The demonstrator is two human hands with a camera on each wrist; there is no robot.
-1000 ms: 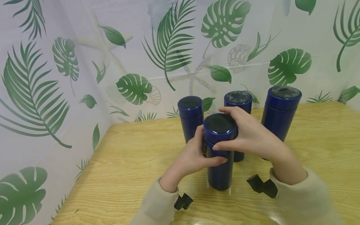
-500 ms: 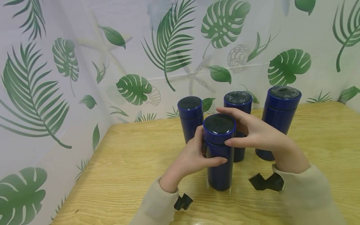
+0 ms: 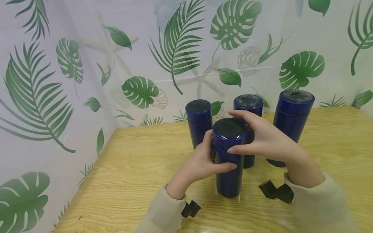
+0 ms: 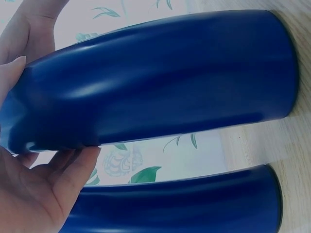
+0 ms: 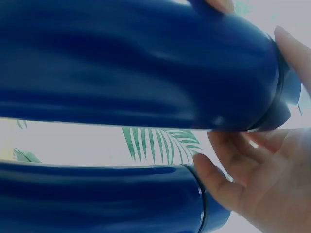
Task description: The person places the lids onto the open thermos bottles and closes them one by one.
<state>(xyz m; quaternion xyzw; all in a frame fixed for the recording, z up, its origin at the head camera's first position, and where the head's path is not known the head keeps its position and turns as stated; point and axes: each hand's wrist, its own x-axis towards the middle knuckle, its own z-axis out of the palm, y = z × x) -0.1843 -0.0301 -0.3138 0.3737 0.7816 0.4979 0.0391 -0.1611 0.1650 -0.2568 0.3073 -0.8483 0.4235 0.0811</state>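
Observation:
A dark blue thermos bottle [image 3: 228, 181] with a black-topped lid [image 3: 229, 129] stands upright on the wooden table. My left hand [image 3: 199, 160] grips its upper body, thumb across the front and fingers round the left side. Around the lid curves my right hand [image 3: 266, 139], its thumb at the seam and its fingers behind. In the left wrist view the bottle's body [image 4: 160, 73] runs down to the table, with left-hand fingers [image 4: 73, 174] along its side. The right wrist view has the right hand [image 5: 272, 179] at the lid end of the bottle [image 5: 121, 63].
Behind the held bottle stand three similar blue bottles: one to the left [image 3: 199, 126], one partly hidden by the right hand [image 3: 248, 105], one to the right [image 3: 291, 123]. A leaf-patterned cloth [image 3: 122, 61] backs the wooden table [image 3: 140, 152].
My right thumb has slid right along the lid seam, then partly back left, with the right hand turning about the lid. The left hand and the bottle have kept their place.

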